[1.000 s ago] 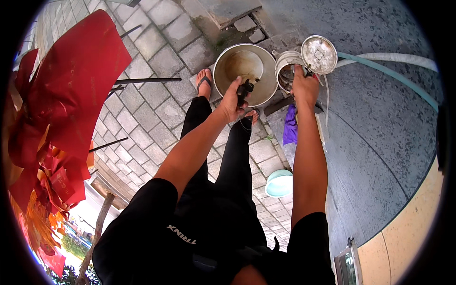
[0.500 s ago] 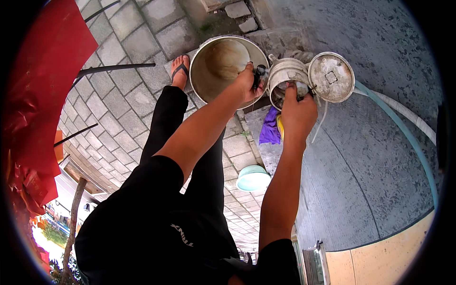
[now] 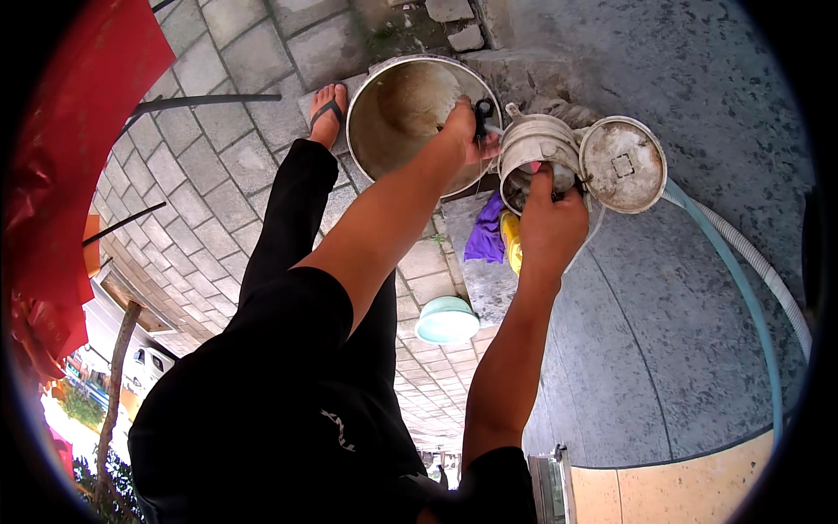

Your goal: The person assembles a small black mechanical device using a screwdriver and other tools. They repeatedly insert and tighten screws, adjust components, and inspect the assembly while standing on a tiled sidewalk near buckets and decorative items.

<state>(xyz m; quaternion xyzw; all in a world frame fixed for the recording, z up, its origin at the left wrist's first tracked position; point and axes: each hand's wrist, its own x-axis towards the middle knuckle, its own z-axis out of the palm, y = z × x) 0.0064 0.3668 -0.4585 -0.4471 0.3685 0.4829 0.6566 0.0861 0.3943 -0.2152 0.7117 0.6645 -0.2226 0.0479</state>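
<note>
An off-white, grimy round machine housing (image 3: 543, 131) stands at the upper right, its mouth facing me. Its round lid (image 3: 622, 164) hangs open on the right side. My right hand (image 3: 556, 214) is closed, thumb reaching into that mouth; a small pink spot shows at the thumb tip, and whatever the fingers pinch is hidden. My left hand (image 3: 463, 131) is closed beside a black looped handle (image 3: 482, 113) at the housing's left, fingers partly hidden. Behind the left hand sits a large metal pot (image 3: 384, 113) with a pale stained bottom.
A purple cloth (image 3: 485, 231) and a yellow object (image 3: 511, 237) lie below the housing. Farther down, a mint-green basin (image 3: 447, 321) rests on paving. A blue hose (image 3: 742, 271) and a white corrugated hose (image 3: 768, 278) run along the grey slab. Red sheeting (image 3: 78, 131) hangs at left.
In the picture, the housing and lid have shifted slightly right and down, while the basin has shifted left. Both hands stay at the housing; the right thumb remains in its mouth.
</note>
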